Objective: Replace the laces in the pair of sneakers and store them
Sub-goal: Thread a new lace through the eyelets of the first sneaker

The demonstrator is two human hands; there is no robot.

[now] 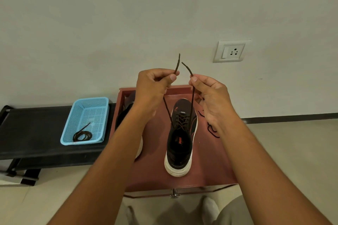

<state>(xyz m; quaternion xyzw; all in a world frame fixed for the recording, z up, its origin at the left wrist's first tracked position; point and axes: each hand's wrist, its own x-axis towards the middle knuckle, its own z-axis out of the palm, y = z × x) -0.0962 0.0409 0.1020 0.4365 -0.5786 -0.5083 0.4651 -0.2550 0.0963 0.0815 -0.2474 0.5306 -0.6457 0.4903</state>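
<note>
Brown lace [192, 100] ends pinched in both hands' fingers [172, 76], above sneaker [181, 139].

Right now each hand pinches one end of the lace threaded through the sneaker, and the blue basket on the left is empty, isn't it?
Not quite: the head view shows a coiled dark lace lying in the blue basket. The rest holds: the left hand and right hand each pinch an end of the lace threaded through the sneaker.

No words or numbers can be read. The black shoe [180, 133] on the red cabinet top [151, 151] has an orange mark on its insole and another on its toe side, both too small to read.
</note>
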